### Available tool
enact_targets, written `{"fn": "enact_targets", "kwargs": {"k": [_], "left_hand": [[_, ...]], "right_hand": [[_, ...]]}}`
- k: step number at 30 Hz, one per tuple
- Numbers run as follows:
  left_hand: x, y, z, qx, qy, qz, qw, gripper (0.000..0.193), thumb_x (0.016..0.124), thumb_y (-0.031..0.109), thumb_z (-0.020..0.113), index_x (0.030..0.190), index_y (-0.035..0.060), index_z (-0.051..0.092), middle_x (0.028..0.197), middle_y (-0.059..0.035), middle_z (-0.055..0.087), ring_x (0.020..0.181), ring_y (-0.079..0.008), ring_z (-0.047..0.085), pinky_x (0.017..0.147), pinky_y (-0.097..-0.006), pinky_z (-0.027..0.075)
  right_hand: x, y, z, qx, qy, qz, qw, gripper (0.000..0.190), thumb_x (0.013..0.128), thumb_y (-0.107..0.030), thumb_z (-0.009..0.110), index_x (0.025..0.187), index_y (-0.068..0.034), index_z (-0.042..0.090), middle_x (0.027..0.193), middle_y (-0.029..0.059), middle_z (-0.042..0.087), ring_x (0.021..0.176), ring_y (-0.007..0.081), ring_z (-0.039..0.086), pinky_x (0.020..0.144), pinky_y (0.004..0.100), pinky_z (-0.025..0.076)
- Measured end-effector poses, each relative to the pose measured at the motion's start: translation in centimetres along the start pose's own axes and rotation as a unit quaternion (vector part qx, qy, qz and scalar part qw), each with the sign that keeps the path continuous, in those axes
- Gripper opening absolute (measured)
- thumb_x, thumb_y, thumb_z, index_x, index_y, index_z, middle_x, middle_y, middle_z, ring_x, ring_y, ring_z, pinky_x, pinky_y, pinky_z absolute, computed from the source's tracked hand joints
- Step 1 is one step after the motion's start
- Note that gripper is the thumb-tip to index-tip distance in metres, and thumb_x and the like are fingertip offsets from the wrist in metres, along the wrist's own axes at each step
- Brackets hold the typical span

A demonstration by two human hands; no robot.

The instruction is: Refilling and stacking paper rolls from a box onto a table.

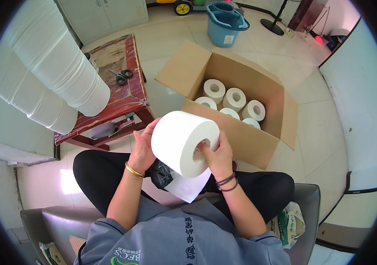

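A large white toilet paper roll (178, 142) is held between both hands above the lap. My right hand (216, 152) grips its near right end, the thumb in the core hole and fingers around the outer side. Against the roll's left end rests my left hand (145, 145), its fingers partly hidden behind the paper. A loose white sheet (190, 187) hangs beneath the roll, over a black plastic bag (161, 174) between the knees. Beyond the hands, an open cardboard box (231, 137) holds several smaller upright rolls (234, 99).
On the left, a worn red wooden table (109, 49) carries scissors (121, 77) and tall stacks of white rolls (59, 59). A blue mop bucket (226, 29) stands behind the box. Plastic packages (291, 225) lie on the grey seat (309, 205).
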State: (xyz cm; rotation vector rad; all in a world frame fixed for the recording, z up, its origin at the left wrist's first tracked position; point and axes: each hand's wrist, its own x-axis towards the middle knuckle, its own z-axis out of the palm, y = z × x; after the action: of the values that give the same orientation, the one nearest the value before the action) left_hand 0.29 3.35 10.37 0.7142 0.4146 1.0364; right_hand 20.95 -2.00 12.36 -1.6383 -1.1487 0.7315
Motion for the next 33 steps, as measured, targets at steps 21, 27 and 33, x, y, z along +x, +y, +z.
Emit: {"fn": "enact_targets", "kwargs": {"k": [21,27,33], "left_hand": [[-1.0,-3.4,-0.6,0.049,0.114,-0.122,0.985,0.067,0.077,0.016,0.068,0.134,0.0007,0.035,0.126,-0.0131,0.048,0.118,-0.0218,0.046,0.099,-0.0352,0.038],[-2.3,-4.7,-0.7,-0.108,0.106,-0.200,0.968,0.061,0.082,0.026,0.062,0.133,0.0013,0.038,0.129,-0.0119,0.050,0.118,-0.0259,0.049,0.100,-0.0397,0.038],[-0.9,-2.2,-2.2,0.030,-0.055,-0.243,0.968,0.077,0.077,0.035,0.066,0.136,-0.0003,0.030,0.130,-0.0150,0.047,0.118,-0.0247,0.048,0.100,-0.0372,0.038]], "right_hand": [[0.5,-2.1,1.2,-0.318,-0.141,-0.003,0.938,0.050,0.078,-0.022,0.062,0.122,-0.006,0.045,0.105,0.0167,0.058,0.094,0.0349,0.059,0.079,0.0438,0.048],[1.3,-3.3,1.9,-0.417,-0.142,-0.070,0.895,0.049,0.076,-0.014,0.059,0.122,-0.008,0.047,0.098,0.0134,0.060,0.084,0.0317,0.062,0.067,0.0421,0.051],[0.2,-5.1,0.9,-0.402,-0.173,-0.187,0.879,0.038,0.075,-0.009,0.058,0.113,-0.011,0.058,0.096,0.0089,0.061,0.082,0.0283,0.062,0.063,0.0399,0.052]]}}
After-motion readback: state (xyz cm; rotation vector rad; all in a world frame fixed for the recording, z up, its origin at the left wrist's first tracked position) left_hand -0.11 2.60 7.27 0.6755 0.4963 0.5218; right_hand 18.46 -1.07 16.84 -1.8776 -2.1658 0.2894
